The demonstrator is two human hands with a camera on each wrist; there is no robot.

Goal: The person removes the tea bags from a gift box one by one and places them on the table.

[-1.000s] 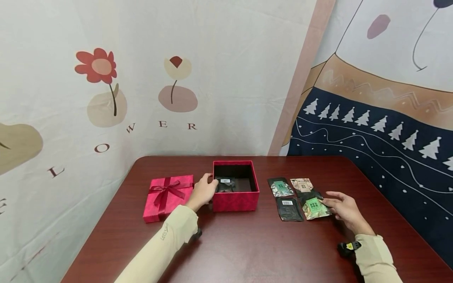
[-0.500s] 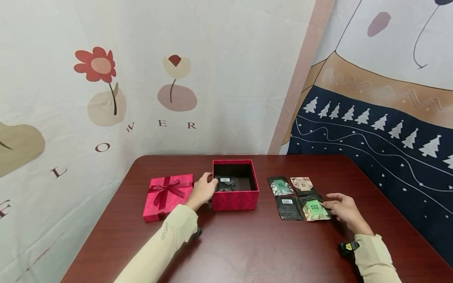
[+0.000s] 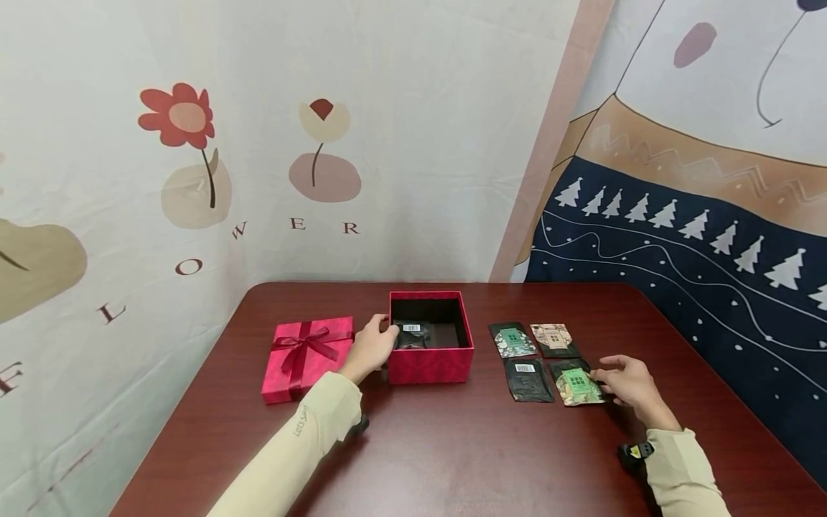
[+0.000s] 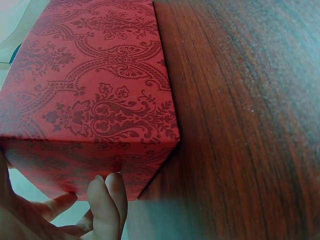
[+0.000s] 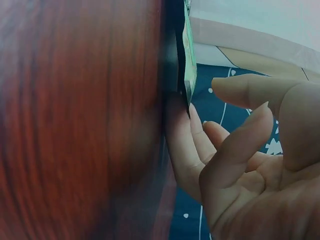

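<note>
In the head view, my left hand [image 3: 370,352] holds the left wall of a red gift box [image 3: 429,367], its thumb at the rim. The left wrist view shows fingers against the box's patterned outside [image 4: 105,105]. Inside the box lies a black packet [image 3: 411,337] with a barcode label. To the right, my right hand [image 3: 633,388] touches the right edge of a green-labelled packet [image 3: 577,383] with its fingertips. In the right wrist view, the lower fingers meet that packet's edge [image 5: 188,70] near the tabletop, while other fingers stand away from it.
Left of the box lies its red lid [image 3: 307,359] with a ribbon bow. Beside the green packet are a black packet [image 3: 529,383], a teal-labelled packet [image 3: 512,341] and a cream-topped packet [image 3: 554,340]. A patterned cloth wall [image 3: 439,179] rises behind the wooden table [image 3: 465,445].
The green-labelled packet has shifted slightly right and toward me, away from the packets beside it. My right hand has moved a little with it. My left hand stays on the box.
</note>
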